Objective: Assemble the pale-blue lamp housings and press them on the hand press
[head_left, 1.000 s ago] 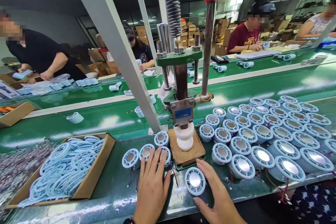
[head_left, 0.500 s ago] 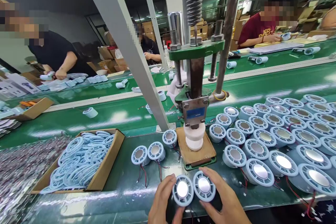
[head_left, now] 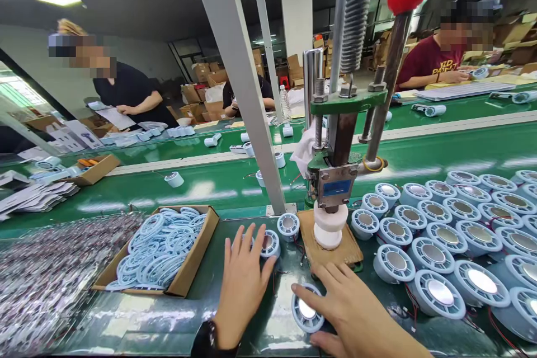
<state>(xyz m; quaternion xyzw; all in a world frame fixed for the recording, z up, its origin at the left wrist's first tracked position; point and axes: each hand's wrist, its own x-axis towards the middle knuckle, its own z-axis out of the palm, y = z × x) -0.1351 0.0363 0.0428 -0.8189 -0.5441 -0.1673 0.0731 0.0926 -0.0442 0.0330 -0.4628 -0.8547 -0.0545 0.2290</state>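
Observation:
A light-blue round fan housing point(head_left: 308, 313) with a silver centre disc lies near the bench's front edge. My right hand point(head_left: 356, 310) holds it at its right side, with the index finger across the top and the thumb near the bottom rim. My left hand point(head_left: 243, 291) is open and palm down, its fingers spread over more fan housings. One of these housings point(head_left: 269, 244) shows beside the index finger; another is mostly covered by the fingers. A further housing point(head_left: 288, 226) stands near the press's board point(head_left: 310, 235). The hand press point(head_left: 335, 184) has its white round pad lowered on that board.
Rows of fan housings point(head_left: 432, 254) with wires fill the right side. A cardboard box point(head_left: 180, 282) of light-blue rings and a heap of wired parts point(head_left: 54, 285) lie left. A grey post point(head_left: 239, 67) rises by the press. Co-workers sit beyond the green conveyor point(head_left: 210, 190).
Earlier each hand held a fan housing, side by side. My left hand has let go and moved up and left, fingers spread. The right hand keeps one housing. The view has tilted up and left.

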